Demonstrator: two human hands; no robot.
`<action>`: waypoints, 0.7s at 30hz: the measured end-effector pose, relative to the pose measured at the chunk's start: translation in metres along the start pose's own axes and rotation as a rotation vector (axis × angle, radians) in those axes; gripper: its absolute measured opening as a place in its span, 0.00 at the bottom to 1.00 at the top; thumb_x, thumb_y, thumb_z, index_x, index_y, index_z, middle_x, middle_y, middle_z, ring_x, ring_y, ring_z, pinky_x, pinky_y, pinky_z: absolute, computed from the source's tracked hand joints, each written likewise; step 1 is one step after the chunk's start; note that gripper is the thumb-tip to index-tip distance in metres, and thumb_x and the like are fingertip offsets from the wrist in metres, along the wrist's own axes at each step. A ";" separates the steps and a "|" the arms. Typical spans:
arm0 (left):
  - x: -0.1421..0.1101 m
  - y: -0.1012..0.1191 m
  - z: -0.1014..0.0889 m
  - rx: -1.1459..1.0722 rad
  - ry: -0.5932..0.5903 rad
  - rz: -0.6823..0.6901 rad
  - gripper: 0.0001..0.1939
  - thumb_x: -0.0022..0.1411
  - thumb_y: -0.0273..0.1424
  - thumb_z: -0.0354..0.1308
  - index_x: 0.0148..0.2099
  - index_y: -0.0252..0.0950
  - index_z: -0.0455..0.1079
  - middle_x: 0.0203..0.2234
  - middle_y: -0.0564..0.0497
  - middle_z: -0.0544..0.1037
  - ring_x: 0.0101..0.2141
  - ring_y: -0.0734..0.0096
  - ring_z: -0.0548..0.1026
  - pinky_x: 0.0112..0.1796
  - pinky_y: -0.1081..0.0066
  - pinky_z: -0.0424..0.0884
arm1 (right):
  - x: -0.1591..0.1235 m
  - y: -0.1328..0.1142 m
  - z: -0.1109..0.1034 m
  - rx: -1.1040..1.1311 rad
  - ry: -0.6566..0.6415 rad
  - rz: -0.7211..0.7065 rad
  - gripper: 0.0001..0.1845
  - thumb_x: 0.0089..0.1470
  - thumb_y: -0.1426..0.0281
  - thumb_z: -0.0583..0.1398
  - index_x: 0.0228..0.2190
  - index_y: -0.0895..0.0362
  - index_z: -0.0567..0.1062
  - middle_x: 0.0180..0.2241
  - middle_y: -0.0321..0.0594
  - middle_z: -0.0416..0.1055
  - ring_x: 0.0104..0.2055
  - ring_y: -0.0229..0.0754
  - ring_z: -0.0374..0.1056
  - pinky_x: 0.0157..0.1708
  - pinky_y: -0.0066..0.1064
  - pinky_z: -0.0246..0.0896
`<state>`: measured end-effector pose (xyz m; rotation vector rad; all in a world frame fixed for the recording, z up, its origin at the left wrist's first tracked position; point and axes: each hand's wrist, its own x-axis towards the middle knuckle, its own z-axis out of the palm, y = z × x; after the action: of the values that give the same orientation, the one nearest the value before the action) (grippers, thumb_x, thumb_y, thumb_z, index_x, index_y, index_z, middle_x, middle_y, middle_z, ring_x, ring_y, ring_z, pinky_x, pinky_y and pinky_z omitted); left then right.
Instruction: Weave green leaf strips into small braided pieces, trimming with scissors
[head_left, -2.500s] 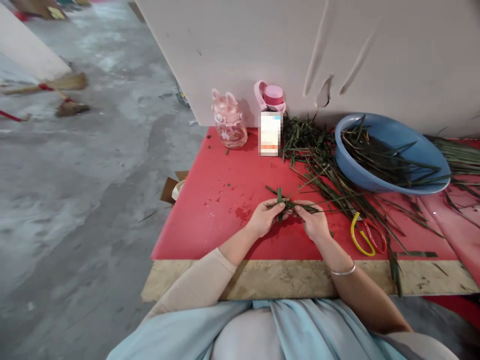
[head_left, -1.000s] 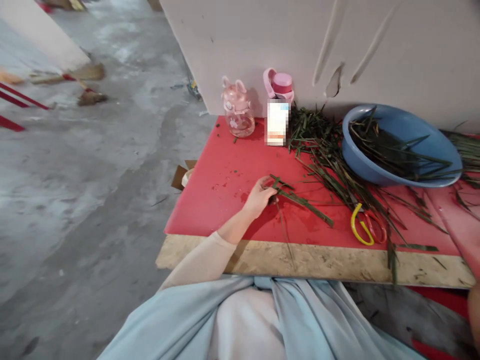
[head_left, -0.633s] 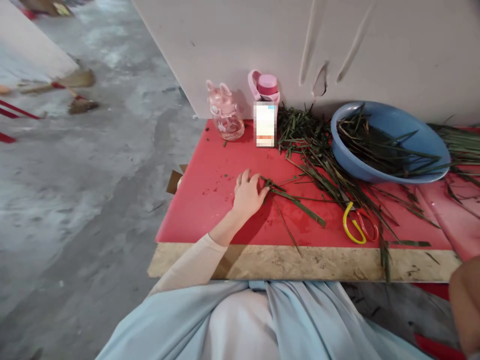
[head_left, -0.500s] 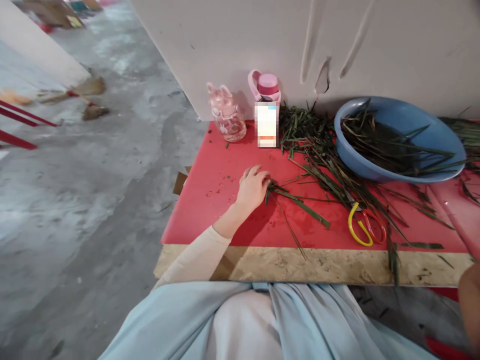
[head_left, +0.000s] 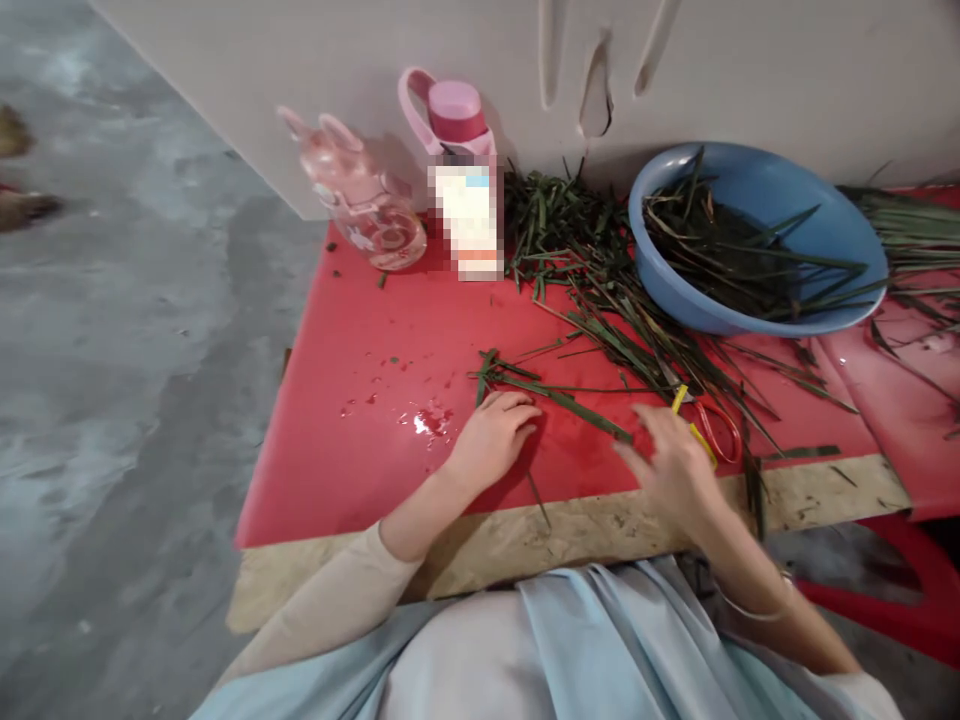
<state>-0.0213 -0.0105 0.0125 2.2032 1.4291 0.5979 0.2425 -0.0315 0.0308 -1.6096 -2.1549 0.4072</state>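
Note:
My left hand (head_left: 491,440) rests on the red tabletop, fingers loosely bent and apart with nothing visible in them. Just beyond its fingertips lies a small knotted bunch of green leaf strips (head_left: 489,376), from which a long flat strip (head_left: 589,412) runs to the right. My right hand (head_left: 675,462), somewhat blurred, is over the table near that strip's end. Its thumb and fingers are spread and seem to hold nothing. Scissors with one red and one yellow handle (head_left: 724,428) lie beside it, partly covered by the hand.
A blue basin (head_left: 847,215) holds wet long leaves. Cut leaf pieces (head_left: 562,215) and long strips (head_left: 637,305) lie left of it. A pink clear bottle (head_left: 379,225) and a pink-capped bottle (head_left: 456,110) stand by the pale panel (head_left: 337,60). Water drops (head_left: 427,422) wet the red tabletop (head_left: 300,460).
My left hand has let go of the knotted leaf bunch and drawn back toward me. My right hand has come in from the lower right to beside the scissors. The view has shifted right.

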 end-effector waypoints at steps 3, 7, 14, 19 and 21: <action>0.004 -0.008 -0.006 0.000 -0.008 0.004 0.12 0.60 0.28 0.53 0.44 0.40 0.75 0.43 0.46 0.76 0.46 0.61 0.71 0.51 0.58 0.66 | 0.003 0.000 0.013 -0.089 -0.070 0.064 0.18 0.54 0.62 0.59 0.45 0.60 0.72 0.39 0.50 0.71 0.43 0.50 0.67 0.43 0.40 0.64; 0.005 -0.004 -0.009 -0.002 -0.024 0.007 0.12 0.62 0.32 0.52 0.45 0.39 0.75 0.44 0.46 0.76 0.46 0.62 0.71 0.51 0.59 0.66 | 0.004 0.006 0.010 -0.019 -0.177 0.103 0.09 0.57 0.67 0.55 0.34 0.56 0.74 0.34 0.44 0.73 0.38 0.46 0.69 0.37 0.34 0.61; -0.003 0.017 -0.018 -0.179 0.338 -0.238 0.10 0.60 0.33 0.55 0.41 0.40 0.76 0.41 0.47 0.76 0.45 0.62 0.71 0.51 0.60 0.64 | -0.011 0.006 -0.003 0.737 -0.305 0.504 0.24 0.56 0.51 0.51 0.26 0.57 0.71 0.18 0.37 0.66 0.19 0.37 0.59 0.20 0.29 0.53; 0.003 0.047 -0.008 -0.799 0.087 -0.455 0.13 0.54 0.36 0.61 0.41 0.36 0.75 0.28 0.51 0.77 0.30 0.69 0.72 0.33 0.72 0.67 | -0.017 -0.028 0.021 1.095 -0.376 0.663 0.26 0.54 0.47 0.51 0.28 0.57 0.70 0.19 0.36 0.66 0.17 0.35 0.57 0.17 0.27 0.51; 0.006 0.052 -0.004 -0.874 0.028 -0.479 0.10 0.53 0.37 0.61 0.34 0.35 0.75 0.22 0.53 0.74 0.26 0.73 0.69 0.29 0.75 0.64 | -0.015 -0.042 0.029 1.056 -0.403 0.555 0.26 0.56 0.48 0.50 0.28 0.57 0.71 0.19 0.36 0.67 0.19 0.35 0.58 0.19 0.27 0.53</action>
<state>0.0166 -0.0234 0.0464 1.1389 1.2895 0.8591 0.1967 -0.0572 0.0225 -1.4485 -1.1937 1.7895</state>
